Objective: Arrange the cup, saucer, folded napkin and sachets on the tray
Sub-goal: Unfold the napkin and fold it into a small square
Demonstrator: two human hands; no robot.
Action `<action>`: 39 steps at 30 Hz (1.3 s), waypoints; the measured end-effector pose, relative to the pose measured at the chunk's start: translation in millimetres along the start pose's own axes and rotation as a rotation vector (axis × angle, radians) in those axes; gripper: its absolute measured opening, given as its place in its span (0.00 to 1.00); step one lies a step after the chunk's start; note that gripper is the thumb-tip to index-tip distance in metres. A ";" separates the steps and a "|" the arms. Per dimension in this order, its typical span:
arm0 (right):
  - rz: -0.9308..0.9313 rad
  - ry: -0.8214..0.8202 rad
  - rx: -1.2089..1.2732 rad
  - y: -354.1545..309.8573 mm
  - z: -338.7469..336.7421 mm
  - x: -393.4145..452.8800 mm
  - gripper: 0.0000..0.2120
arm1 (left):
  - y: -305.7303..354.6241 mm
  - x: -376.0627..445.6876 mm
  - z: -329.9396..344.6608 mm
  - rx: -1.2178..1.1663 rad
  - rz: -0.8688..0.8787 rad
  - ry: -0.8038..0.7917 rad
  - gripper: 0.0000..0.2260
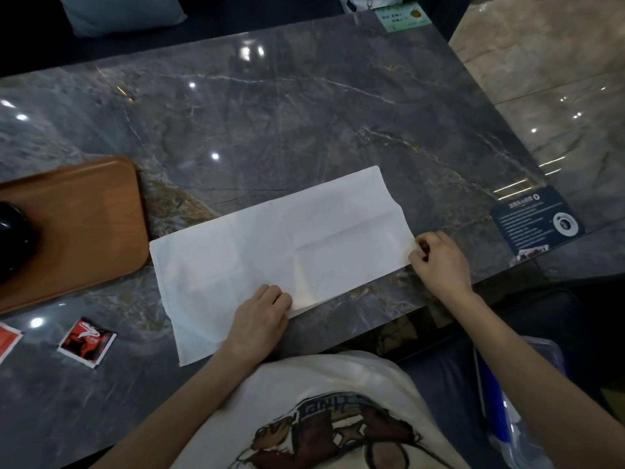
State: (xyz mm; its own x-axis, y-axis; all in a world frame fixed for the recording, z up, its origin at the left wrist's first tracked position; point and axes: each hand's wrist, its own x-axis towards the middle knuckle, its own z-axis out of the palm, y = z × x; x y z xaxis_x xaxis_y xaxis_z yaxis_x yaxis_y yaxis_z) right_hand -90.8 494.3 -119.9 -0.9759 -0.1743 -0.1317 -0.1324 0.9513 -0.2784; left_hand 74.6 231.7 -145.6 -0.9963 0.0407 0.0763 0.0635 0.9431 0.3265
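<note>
Two hands on a half-folded napkin

Two red sachets lie at the left near edge of the grey marble table point(304, 123). One sachet point(7, 341) is cut by the picture's left border. The second sachet point(87, 342) lies just to its right, flat on the table, apart from the tray.

Beyond the sachets, the wooden tray point(91, 225) rests on the table, its right corner close to the napkin's left end. A dark, rounded object point(12, 238) sits on the tray at the picture's left border; what it is cannot be told.

The white napkin point(270, 245) lies as a long strip across the table's near middle, running from lower left to upper right. A fold line runs along its length on the right half.

The left hand point(258, 319) rests on the napkin's near edge, around the strip's midpoint. Its fingers are curled down and pinch that edge, where a layer lifts slightly.

The right hand point(439, 262) sits at the napkin's right near corner. Thumb and forefinger are closed on the corner; the remaining fingers are curled in.

Farther right, a dark printed card point(534, 225) lies at the table's corner, well apart from the napkin.
</note>
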 end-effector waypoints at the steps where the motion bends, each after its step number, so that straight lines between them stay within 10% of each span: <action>1: 0.007 0.011 -0.022 -3.4 -0.1 -1.4 0.12 | 0.6 0.0 0.3 0.009 -0.006 -0.001 0.07; 13: -0.588 -0.117 0.056 -141.2 60.2 -25.6 0.18 | -0.6 -2.2 1.5 0.008 -0.048 -0.059 0.09; 39: -0.634 -0.170 -0.086 -155.7 91.5 -31.9 0.28 | -56.7 -87.5 -52.8 0.163 -0.382 -0.124 0.21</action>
State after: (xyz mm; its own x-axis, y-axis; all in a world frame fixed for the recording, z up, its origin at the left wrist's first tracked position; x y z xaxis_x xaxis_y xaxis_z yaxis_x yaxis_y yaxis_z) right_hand -23.1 328.5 -159.4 -0.6641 -0.7384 -0.1172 -0.6926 0.6666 -0.2756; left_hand 161.3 157.2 -121.0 -0.9467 -0.2911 -0.1381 -0.3110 0.9376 0.1556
